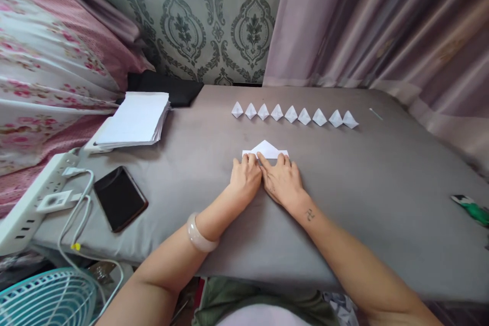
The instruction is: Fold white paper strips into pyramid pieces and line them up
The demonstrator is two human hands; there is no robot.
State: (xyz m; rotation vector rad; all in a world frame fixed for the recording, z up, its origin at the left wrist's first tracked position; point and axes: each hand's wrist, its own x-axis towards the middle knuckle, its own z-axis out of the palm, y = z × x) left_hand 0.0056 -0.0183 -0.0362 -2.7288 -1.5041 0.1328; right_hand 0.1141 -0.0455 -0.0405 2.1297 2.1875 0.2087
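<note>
A white sheet of folded paper (pixel 266 150) lies on the grey-covered table, with a peaked middle and a straight strip along its near edge. My left hand (pixel 246 177) presses the strip's left part, fingers curled and closed on the paper. Beside it, my right hand (pixel 283 179) has its fingertips on the right part of the same strip, with one finger reaching toward the middle. The two hands nearly touch. Their fingers hide part of the near edge. Beyond the paper stands a row of several small folded white paper shapes (pixel 291 114).
At the left are a stack of white paper (pixel 133 118), a black phone (pixel 120 198) and a power strip (pixel 23 214) with white cables. A green-handled tool (pixel 473 209) lies at the right edge. Below the table's left side is a blue fan (pixel 48 298). Curtains border the table (pixel 382 204).
</note>
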